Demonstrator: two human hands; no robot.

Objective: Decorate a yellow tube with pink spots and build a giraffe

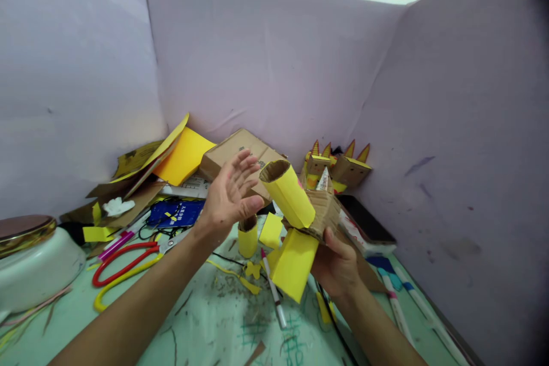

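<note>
The right hand (337, 266) holds a yellow-and-cardboard model (300, 223) from below, grip closed on its underside, lifting it clear of the cluttered counter (206, 320). The left hand (229, 194) is open-palmed, fingers spread beside the model's yellow tube (288, 191), its thumb close by as if steadying it.

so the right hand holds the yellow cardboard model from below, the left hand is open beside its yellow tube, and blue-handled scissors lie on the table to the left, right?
Not quite: the scissors have red and yellow handles, not blue, as the head view shows. The rest stands: the right hand holds the yellow cardboard model from below, and the left hand is open beside its yellow tube.
</note>
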